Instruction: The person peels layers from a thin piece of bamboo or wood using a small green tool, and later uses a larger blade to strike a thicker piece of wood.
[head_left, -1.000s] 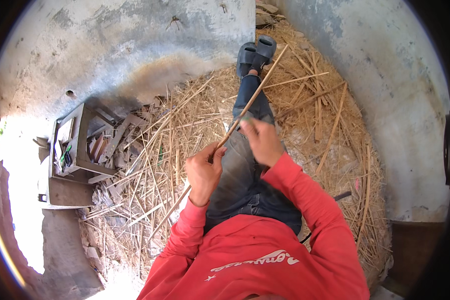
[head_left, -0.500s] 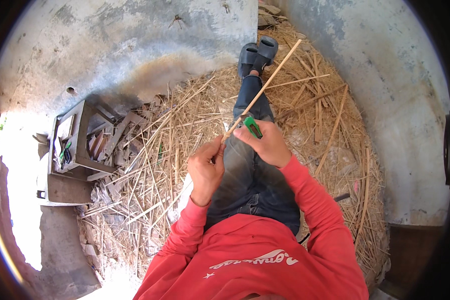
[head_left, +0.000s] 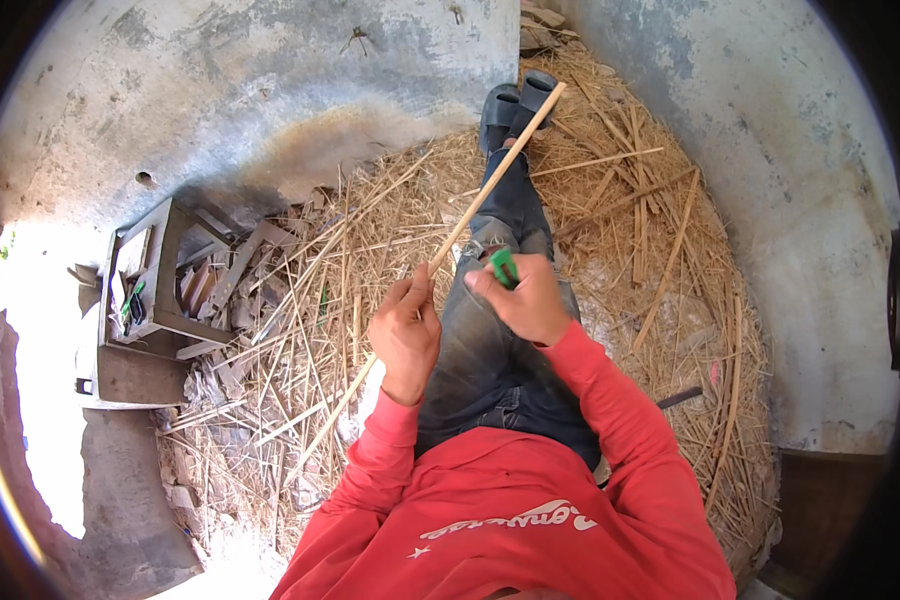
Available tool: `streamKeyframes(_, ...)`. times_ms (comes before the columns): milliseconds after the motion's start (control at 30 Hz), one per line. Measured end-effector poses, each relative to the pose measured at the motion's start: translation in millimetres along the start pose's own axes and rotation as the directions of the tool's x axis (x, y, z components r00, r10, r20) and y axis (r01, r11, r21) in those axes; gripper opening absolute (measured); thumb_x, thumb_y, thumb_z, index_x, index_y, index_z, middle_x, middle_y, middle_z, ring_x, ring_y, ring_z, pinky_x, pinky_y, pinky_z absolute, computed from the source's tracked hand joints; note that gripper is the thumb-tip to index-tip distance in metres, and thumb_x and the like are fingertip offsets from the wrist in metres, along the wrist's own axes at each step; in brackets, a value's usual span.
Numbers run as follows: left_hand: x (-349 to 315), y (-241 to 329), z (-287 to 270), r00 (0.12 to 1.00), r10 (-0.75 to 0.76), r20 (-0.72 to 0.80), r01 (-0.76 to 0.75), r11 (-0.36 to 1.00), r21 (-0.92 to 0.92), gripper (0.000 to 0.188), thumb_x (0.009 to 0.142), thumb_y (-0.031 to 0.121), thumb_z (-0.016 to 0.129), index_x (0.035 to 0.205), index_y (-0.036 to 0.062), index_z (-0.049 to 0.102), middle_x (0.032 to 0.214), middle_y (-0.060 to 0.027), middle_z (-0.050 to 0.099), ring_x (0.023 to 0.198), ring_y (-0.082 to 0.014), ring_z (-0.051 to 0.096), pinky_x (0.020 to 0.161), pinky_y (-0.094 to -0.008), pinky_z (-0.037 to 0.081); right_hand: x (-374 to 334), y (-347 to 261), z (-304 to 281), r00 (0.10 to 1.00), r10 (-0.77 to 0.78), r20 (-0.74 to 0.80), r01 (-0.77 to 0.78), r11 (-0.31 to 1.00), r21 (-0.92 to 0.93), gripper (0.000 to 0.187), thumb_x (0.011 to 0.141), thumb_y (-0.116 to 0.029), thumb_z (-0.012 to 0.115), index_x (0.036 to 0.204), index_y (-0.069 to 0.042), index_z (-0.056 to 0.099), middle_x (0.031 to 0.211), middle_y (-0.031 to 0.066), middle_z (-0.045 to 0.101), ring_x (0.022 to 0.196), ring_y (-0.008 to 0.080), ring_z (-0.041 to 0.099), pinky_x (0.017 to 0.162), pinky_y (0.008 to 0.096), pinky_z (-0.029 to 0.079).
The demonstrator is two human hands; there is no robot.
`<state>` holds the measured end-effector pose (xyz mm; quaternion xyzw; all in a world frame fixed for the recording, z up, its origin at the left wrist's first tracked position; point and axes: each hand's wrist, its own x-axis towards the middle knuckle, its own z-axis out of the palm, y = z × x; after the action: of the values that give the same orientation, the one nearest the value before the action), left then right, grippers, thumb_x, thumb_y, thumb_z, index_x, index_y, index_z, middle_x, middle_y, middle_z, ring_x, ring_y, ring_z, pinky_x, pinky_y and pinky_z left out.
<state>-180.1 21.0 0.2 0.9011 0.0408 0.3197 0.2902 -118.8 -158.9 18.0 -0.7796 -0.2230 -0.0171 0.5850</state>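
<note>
A long pale bamboo strip (head_left: 500, 175) slants across my lap, its far end over my crossed feet. My left hand (head_left: 406, 340) is closed around it, and the strip runs on past my left wrist toward the lower left. In my closed right hand (head_left: 536, 305) is a green-handled box cutter (head_left: 504, 268). Its blade is small and blurred, beside the strip just beyond my left fingertips; I cannot tell whether it touches. My legs in dark jeans (head_left: 490, 330) lie stretched out below both hands.
Shavings and loose strips (head_left: 320, 300) cover the floor around my legs. At left a wooden stool (head_left: 160, 290) lies among scraps, with a green and black tool (head_left: 133, 305) by it. Grey walls (head_left: 370, 80) enclose the space. A dark bar (head_left: 680, 397) lies right of my hip.
The strip has shifted toward the lower left, its far end now nearer my feet. My left hand has moved slightly left. My right hand with the box cutter has dropped a little nearer me.
</note>
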Motion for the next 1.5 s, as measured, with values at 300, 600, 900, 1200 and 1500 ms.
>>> streamKeyframes(300,1,5,0,0.931,-0.295,0.215,0.345,0.903,-0.255,0.026,0.096,0.026,0.075,0.112,0.0057,0.079,0.067,-0.0105,0.066,0.053,-0.0142,0.055,0.052,-0.0328,0.041,-4,10,-14,0.993,-0.054,-0.101,0.020,0.952,-0.305,0.048,0.107,-0.045,0.051,0.093,0.000,0.061,0.075,0.0267,0.064,0.068,0.0464,0.064,0.062,0.0514,0.049)
streamKeyframes(600,-10,10,-12,0.883,-0.349,0.314,0.403,0.906,-0.125,0.027,0.097,0.030,0.073,0.108,0.0057,0.079,0.061,-0.0134,0.060,0.049,-0.0219,0.052,0.052,-0.0380,0.042,5,20,-13,0.990,0.134,-0.039,-0.137,0.879,-0.456,0.052,0.103,-0.051,0.054,0.095,-0.001,0.065,0.071,0.0277,0.066,0.070,0.0494,0.067,0.065,0.0596,0.052)
streamKeyframes(900,-15,12,-6,0.879,-0.342,0.333,0.414,0.893,-0.175,0.027,0.098,0.031,0.071,0.107,0.0065,0.078,0.059,-0.0134,0.057,0.049,-0.0260,0.049,0.052,-0.0389,0.041,-1,17,-11,0.988,0.124,0.097,-0.059,0.863,-0.502,0.051,0.103,-0.051,0.054,0.093,-0.003,0.066,0.067,0.0270,0.065,0.071,0.0502,0.067,0.068,0.0599,0.053)
streamKeyframes(1200,-17,7,-4,0.871,-0.333,0.361,0.393,0.914,-0.104,0.025,0.098,0.032,0.071,0.106,0.0094,0.078,0.061,-0.0143,0.058,0.050,-0.0269,0.053,0.052,-0.0403,0.041,-6,35,-8,0.986,0.168,0.016,-0.132,0.826,-0.548,0.052,0.104,-0.052,0.053,0.102,-0.002,0.067,0.076,0.0291,0.067,0.074,0.0496,0.068,0.069,0.0584,0.054)
streamKeyframes(1500,-19,10,-1,0.878,-0.343,0.334,0.428,0.874,-0.231,0.026,0.097,0.030,0.072,0.104,0.0059,0.079,0.062,-0.0144,0.060,0.049,-0.0259,0.052,0.052,-0.0378,0.042,-12,21,-10,0.983,0.157,0.095,-0.080,0.832,-0.548,0.060,0.103,-0.058,0.050,0.105,-0.001,0.070,0.080,0.0269,0.070,0.076,0.0464,0.069,0.071,0.0585,0.053)
